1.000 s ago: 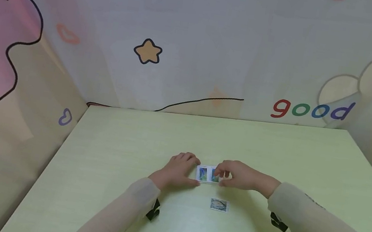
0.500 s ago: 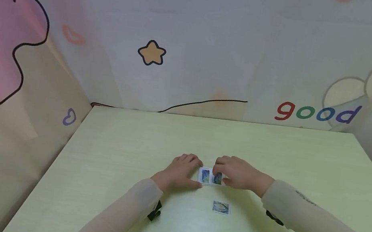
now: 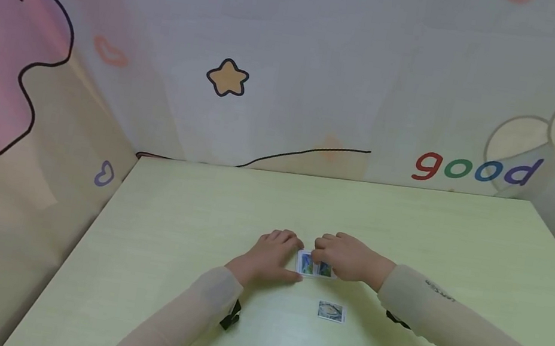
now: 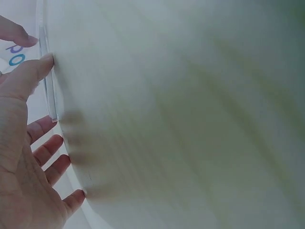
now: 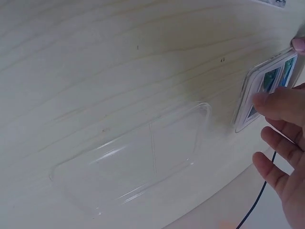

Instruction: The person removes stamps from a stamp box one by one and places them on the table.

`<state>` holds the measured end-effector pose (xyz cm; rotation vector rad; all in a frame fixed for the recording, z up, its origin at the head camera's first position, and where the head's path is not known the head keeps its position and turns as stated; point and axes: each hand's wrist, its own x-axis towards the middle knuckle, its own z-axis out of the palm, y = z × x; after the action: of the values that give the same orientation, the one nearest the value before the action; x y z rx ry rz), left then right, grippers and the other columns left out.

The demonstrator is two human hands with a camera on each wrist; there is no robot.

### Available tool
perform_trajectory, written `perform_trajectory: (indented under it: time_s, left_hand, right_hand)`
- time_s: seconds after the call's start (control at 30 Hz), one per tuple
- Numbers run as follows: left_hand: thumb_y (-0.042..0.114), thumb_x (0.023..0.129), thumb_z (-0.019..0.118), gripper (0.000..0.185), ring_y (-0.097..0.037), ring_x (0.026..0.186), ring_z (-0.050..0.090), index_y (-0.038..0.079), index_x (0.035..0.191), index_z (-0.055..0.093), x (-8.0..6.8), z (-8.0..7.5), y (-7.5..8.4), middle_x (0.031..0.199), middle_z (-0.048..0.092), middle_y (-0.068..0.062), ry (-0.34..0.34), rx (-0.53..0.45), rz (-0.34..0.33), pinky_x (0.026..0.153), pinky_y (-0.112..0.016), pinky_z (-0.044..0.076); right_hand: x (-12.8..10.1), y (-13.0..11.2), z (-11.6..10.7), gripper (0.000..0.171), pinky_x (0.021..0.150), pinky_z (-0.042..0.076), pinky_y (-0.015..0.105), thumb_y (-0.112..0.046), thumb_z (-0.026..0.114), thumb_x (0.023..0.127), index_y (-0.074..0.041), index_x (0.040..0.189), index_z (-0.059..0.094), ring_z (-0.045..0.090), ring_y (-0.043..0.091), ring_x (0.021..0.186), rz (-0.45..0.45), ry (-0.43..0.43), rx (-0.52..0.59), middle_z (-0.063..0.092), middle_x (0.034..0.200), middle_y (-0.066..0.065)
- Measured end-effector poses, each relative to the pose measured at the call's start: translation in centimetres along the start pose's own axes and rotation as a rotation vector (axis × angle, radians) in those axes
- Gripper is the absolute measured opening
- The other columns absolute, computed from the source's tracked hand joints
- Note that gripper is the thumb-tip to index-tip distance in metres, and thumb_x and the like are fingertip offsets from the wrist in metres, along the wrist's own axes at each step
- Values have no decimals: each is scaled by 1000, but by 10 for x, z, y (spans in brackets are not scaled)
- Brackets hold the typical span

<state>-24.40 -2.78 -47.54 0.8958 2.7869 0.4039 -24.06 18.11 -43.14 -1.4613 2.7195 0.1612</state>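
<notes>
A small flat clear case point(image 3: 302, 263) with two blue-green picture cards side by side lies on the table. My left hand point(image 3: 271, 257) holds its left end, thumb at the near edge and index finger at the far corner. In the left wrist view the other fingers of that hand point(image 4: 28, 138) spread on the tabletop. My right hand point(image 3: 351, 258) is over the right half of the case, fingers bent, partly covering the right picture card point(image 3: 326, 269). In the right wrist view its thumb point(image 5: 269, 102) overlaps the face of the case point(image 5: 245, 102).
A loose grey picture card point(image 3: 332, 312) lies on the table nearer the body. A clear plastic cover point(image 5: 128, 157) rests on the tabletop beside the case in the right wrist view. A printed cloth wall point(image 3: 299, 67) closes off the back of the table point(image 3: 197, 196).
My right hand has moved a little left over the case, its fingers closer over the right picture card. The left hand keeps its place at the left end.
</notes>
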Motion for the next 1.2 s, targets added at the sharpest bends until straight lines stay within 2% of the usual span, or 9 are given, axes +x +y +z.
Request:
perform_trajectory:
  time_s: [0.2,0.47,0.7,0.9,1.07,1.2]
  left_hand:
    - [52,83,65,60,-24,128,39,18,131,48,1,0,1,138,44,-3,0,8,6,107,-44,31]
    - [51,84,64,61,-24,129,38,18,133,47,-1,-2,2,138,43,-3,-6,11,2,108,-45,31]
    - [49,84,65,60,-24,128,38,18,133,47,-2,-6,4,138,43,-3,-5,3,-2,108,-45,30]
    - [50,85,64,60,-24,128,38,18,133,47,-2,-6,4,138,43,-3,-6,9,0,108,-45,30]
    - [51,85,64,61,-24,129,38,18,133,47,-2,-4,3,139,43,-3,-11,12,0,108,-45,31]
    - [51,85,64,61,-24,129,37,18,133,47,-1,-3,2,139,42,-3,-21,5,-3,108,-45,30]
  right_hand:
    - [0,-1,-2,26,70,44,29,-2,71,81,-16,103,66,49,16,84,-2,0,-17,60,96,1]
    - [4,-1,-6,25,65,40,28,-8,75,79,-17,100,64,45,16,79,-20,-31,-105,59,94,0]
    - [6,-2,-12,25,65,42,28,-9,75,79,-18,100,64,45,16,77,-17,-63,-137,58,91,1]
    - [7,-3,-15,28,70,45,30,-13,75,81,-18,106,65,47,16,80,-10,-94,-170,60,94,2]
    - [7,-2,-14,28,73,48,33,-11,74,81,-17,106,65,49,17,82,7,-102,-137,61,96,2]
    - [6,1,-9,25,76,49,35,-9,71,83,-16,106,64,51,18,83,27,-96,-69,62,97,2]
